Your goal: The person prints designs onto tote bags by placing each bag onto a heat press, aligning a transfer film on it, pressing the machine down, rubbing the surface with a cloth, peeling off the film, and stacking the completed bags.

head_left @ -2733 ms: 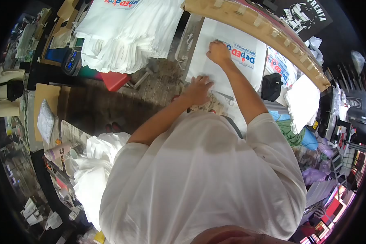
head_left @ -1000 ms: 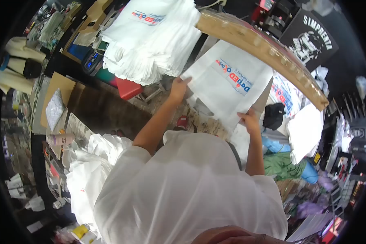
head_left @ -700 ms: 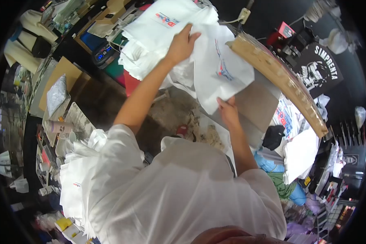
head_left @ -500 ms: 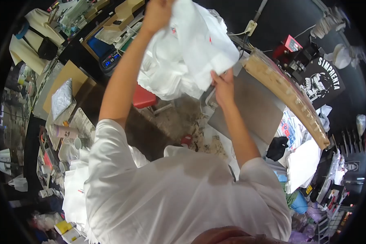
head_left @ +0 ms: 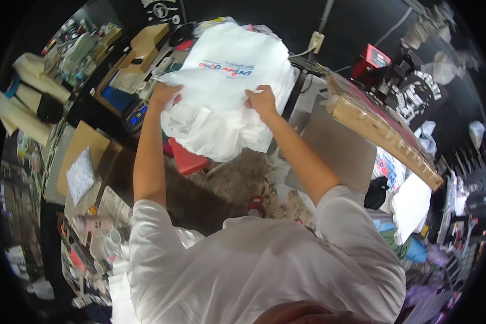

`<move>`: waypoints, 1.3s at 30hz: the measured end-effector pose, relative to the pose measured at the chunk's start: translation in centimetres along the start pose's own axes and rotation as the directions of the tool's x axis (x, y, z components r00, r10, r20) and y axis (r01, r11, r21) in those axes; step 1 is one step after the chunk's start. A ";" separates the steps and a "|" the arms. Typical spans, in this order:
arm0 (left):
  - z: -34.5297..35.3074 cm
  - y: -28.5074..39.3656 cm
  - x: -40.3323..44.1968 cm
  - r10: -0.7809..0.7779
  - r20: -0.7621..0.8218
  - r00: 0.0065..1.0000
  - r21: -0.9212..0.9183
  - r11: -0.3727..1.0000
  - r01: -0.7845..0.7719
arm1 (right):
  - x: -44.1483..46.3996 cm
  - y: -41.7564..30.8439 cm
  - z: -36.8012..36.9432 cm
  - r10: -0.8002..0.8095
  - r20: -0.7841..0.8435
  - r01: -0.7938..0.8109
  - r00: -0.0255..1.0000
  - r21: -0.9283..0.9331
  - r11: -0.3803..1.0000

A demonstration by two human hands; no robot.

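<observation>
A white fabric bag (head_left: 216,78) with blue and red print lies flat on top of a thick stack of similar white bags (head_left: 216,137). Its near edge is pinched at the left corner by my left hand (head_left: 166,96), fingers closed. At the right part of that edge, my right hand (head_left: 261,101) is also closed on the fabric. The print appears upside down to me. Below my hands, the stack's crumpled near side hangs over a red stool seat (head_left: 187,156).
Right of the stack are a flat grey platen (head_left: 337,143) and a long taped cardboard box (head_left: 380,132). A device with a blue display (head_left: 136,116) stands at the left. Cups (head_left: 115,236) and a plastic-wrapped packet (head_left: 81,175) are on the left side.
The bag was raised and folded over in my hands; now it is spread over the stack with its print showing. Both hands have come down to its near edge.
</observation>
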State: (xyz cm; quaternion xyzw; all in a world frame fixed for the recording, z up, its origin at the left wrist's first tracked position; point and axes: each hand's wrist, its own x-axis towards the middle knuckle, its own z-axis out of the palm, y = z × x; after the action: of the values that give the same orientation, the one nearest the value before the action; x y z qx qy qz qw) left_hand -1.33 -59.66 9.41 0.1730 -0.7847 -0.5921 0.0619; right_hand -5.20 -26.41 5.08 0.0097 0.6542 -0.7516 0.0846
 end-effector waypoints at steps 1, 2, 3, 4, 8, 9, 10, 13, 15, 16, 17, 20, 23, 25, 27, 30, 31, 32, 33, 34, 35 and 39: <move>0.1 -0.9 1.1 0.059 -0.013 0.998 0.046 0.997 -0.058 | 0.2 -0.1 0.0 -0.003 -0.033 0.004 0.999 0.006 1.000; 0.7 -1.3 1.4 0.090 -0.100 0.991 0.189 0.979 -0.070 | 0.4 -0.3 0.1 -0.019 -0.019 0.018 1.000 -0.017 1.000; 1.3 -1.8 1.4 0.140 -0.170 0.976 0.331 0.941 -0.077 | 0.4 -0.3 0.1 -0.030 -0.017 0.030 0.999 -0.037 0.999; 1.2 -2.2 2.0 0.174 -0.055 0.983 0.643 0.760 -0.098 | 0.3 -0.2 0.2 -0.036 -0.010 0.035 0.999 -0.082 0.996; 0.0 -4.2 4.3 0.081 -0.052 0.995 0.848 0.530 0.001 | -0.2 1.9 -2.0 -0.234 0.036 0.217 0.972 -0.528 0.821; 0.1 -3.0 4.1 -0.055 -0.122 0.991 0.841 0.525 0.133 | -2.2 1.9 -3.5 -0.344 0.063 0.334 0.937 -0.452 0.827; 0.0 -1.7 3.7 -0.101 -0.176 0.979 0.847 0.492 0.203 | -1.5 4.6 -4.8 -0.520 0.161 0.525 0.839 -0.488 0.697; 1.1 0.1 1.2 0.519 -0.201 0.831 0.943 0.332 0.021 | -9.2 2.6 -12.7 -0.124 0.370 0.301 0.921 -0.471 0.829; 5.6 1.7 -1.5 0.660 0.039 0.751 0.832 0.395 -0.390 | -14.0 2.1 -17.9 0.118 0.447 0.103 0.887 -0.439 0.893; 7.1 0.1 -0.4 0.617 0.183 0.765 0.719 0.447 -0.533 | -14.6 4.6 -20.1 0.140 0.517 0.076 0.844 -0.375 0.924; 8.7 -1.8 0.4 0.590 0.288 0.754 0.697 0.410 -0.588 | -16.2 5.7 -22.2 0.131 0.449 0.055 0.884 -0.378 0.924; 11.2 -10.0 6.1 0.200 0.418 0.886 0.320 0.881 -0.349 | -21.7 7.5 -29.2 0.154 0.339 0.023 0.928 -0.466 0.885; 15.7 -4.8 0.4 0.092 0.415 0.905 0.335 0.909 -0.247 | -28.3 7.6 -35.7 0.164 0.017 -0.137 0.986 -0.472 0.871; 17.1 0.5 -3.3 0.118 0.456 0.882 0.264 0.929 -0.261 | -32.7 6.6 -39.5 0.210 -0.208 -0.278 0.955 -0.386 0.880; 18.3 5.2 -6.3 0.157 0.528 0.834 0.184 0.938 -0.293 | -36.1 7.6 -43.4 0.220 -0.387 -0.345 0.895 -0.292 0.892; 20.5 10.4 -11.7 0.192 0.657 0.729 0.230 0.870 -0.436 | -39.1 10.9 -49.5 0.181 -0.578 -0.382 0.796 -0.247 0.891; 22.0 11.9 -13.9 0.202 0.703 0.682 0.277 0.805 -0.525 | -40.2 10.1 -50.5 0.157 -0.627 -0.390 0.763 -0.253 0.885; 23.3 13.2 -16.3 0.192 0.758 0.623 0.237 0.809 -0.538 | -40.8 10.2 -52.0 0.120 -0.656 -0.348 0.745 -0.229 0.909; 25.2 13.9 -18.7 0.194 0.814 0.548 0.175 0.817 -0.550 | -41.0 10.2 -53.4 0.128 -0.690 -0.351 0.713 -0.192 0.916; 26.6 13.6 -19.7 0.148 0.862 0.485 0.097 0.890 -0.445 | -41.2 9.8 -54.7 0.174 -0.707 -0.367 0.685 -0.130 0.921; 28.0 12.8 -20.6 0.115 0.904 0.411 0.027 0.946 -0.323 | -40.9 10.4 -56.4 0.174 -0.733 -0.340 0.658 -0.083 0.937; 37.0 7.6 -26.3 -0.197 0.979 -0.049 0.196 0.980 -0.030 | -38.9 14.0 -63.8 0.092 -0.787 -0.302 0.610 -0.123 0.945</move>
State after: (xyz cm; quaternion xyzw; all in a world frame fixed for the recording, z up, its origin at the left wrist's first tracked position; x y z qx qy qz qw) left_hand 10.47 -15.20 8.67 -0.2560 -0.6182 -0.4725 -0.5736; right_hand 28.99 39.02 -12.97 0.3922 0.7087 -0.5741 -0.1200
